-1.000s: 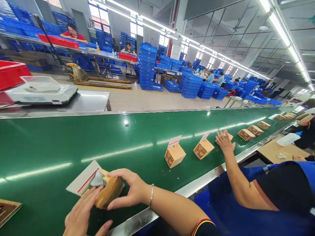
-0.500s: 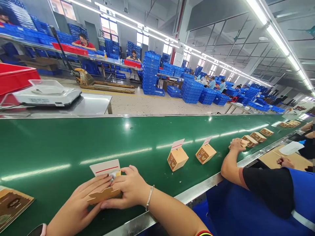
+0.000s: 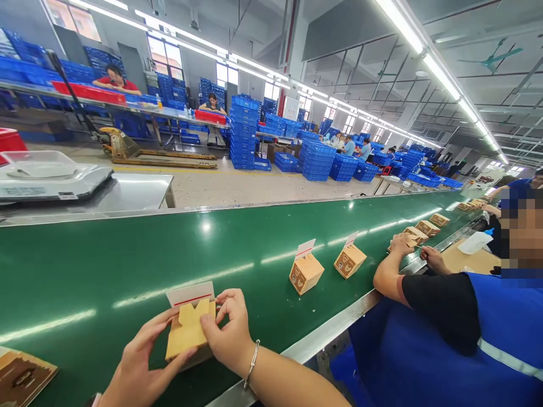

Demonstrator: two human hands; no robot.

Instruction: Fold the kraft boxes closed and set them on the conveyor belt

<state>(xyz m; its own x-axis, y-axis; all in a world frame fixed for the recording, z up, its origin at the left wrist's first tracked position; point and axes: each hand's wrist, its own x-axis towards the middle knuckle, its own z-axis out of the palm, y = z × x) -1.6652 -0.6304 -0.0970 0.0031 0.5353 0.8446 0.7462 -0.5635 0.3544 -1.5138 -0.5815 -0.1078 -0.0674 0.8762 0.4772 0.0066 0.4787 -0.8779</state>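
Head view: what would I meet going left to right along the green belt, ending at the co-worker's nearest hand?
Flat brown cardboard → left hand → box with notched flap → right hand → first tabbed box → second tabbed box → co-worker's hand.

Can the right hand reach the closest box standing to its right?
Probably yes: only green belt lies between the right hand and the standing box, though its fingers are busy on the held box.
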